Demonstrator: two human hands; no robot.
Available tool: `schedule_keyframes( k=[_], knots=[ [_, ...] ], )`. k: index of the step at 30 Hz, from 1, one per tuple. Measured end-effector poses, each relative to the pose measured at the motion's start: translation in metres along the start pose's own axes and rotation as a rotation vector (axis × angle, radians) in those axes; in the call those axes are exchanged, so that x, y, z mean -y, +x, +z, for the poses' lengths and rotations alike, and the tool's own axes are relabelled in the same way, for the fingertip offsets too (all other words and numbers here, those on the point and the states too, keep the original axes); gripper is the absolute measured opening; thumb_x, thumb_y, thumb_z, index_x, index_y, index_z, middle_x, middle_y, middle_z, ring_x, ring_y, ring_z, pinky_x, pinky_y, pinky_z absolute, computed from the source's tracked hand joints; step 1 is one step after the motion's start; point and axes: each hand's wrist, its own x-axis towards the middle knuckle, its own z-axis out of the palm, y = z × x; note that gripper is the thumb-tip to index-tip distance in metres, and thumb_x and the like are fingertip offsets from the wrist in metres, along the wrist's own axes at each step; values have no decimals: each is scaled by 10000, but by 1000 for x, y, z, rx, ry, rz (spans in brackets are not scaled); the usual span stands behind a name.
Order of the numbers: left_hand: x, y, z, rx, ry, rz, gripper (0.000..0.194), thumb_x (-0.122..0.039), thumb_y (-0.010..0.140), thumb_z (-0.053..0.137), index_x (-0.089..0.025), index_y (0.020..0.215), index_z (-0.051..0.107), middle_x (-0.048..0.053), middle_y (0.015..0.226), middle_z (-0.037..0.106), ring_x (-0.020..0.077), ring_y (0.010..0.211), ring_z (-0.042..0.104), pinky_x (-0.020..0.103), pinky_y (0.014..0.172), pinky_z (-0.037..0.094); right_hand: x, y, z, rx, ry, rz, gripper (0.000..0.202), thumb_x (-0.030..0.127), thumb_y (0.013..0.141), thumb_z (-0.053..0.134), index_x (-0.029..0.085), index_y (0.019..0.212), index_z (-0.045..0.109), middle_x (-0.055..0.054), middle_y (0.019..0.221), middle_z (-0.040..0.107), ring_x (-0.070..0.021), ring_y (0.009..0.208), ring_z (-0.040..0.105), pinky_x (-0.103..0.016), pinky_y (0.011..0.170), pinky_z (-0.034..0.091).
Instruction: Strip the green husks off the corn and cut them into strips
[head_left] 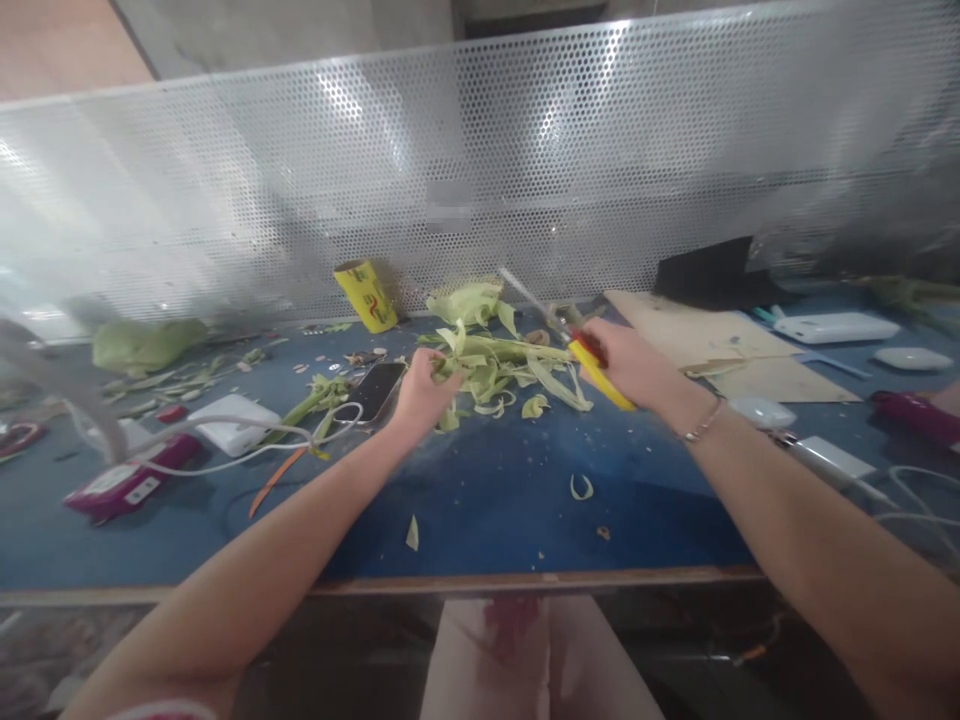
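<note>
My left hand [429,388] is closed, its fingers pinching a pale green leafy strip [454,345] at the edge of a pile of curled green leaves [491,372]. In my right hand [626,355] is a pair of scissors [600,375] with yellow and red handles. Its metal blade points up and left, above the right side of the pile. A larger pale green leafy piece [466,300] lies behind, near the perforated panel. Cut scraps, among them a thin curl [581,488], are scattered on the blue table. The fingertips are partly blurred.
A perforated metal panel [420,170] stands along the back. A yellow tube [366,296] leans near it. A phone [377,392] lies beside my left hand. Purple power strip [135,480], white box [234,422] and cables are left; cardboard sheets [697,330] and white devices [836,327] are right.
</note>
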Motion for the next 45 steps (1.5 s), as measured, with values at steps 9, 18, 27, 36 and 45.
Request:
schedule_keyframes(
  k=[9,18,27,36,45],
  knots=[
    [2,4,-5,-21,276,167,248,-94,615,550,-207,832,509,-1,791,593,159,755,565,290,728,435,32,-19,27,276,-138,-175,301,316,792,548,148,1034,484,-121,929,632,-200,729,591,-266,563,361],
    [3,1,-1,-104,179,74,183,-218,650,614,-194,796,506,10,783,617,163,774,595,293,736,447,35,-20,26,236,-213,-85,344,418,853,416,125,1034,430,-84,711,606,-166,522,513,-259,461,272],
    [2,-2,1,-92,110,117,175,-197,650,624,-189,787,515,6,777,612,146,763,587,281,732,449,41,-22,27,191,-248,-80,338,429,848,436,140,1024,428,-71,721,595,-148,495,492,-257,452,266],
    [4,-3,2,-91,101,98,179,-212,663,625,-191,808,523,13,792,615,151,766,582,289,721,437,36,-21,28,157,-214,-95,330,437,840,436,145,992,444,-73,718,606,-161,534,514,-266,479,289],
    [2,-1,0,-92,104,126,169,-192,665,606,-194,799,504,5,779,607,147,764,587,283,721,442,36,-20,29,153,-235,-83,336,449,840,440,150,992,446,-97,787,626,-195,623,565,-268,501,311]
  ],
)
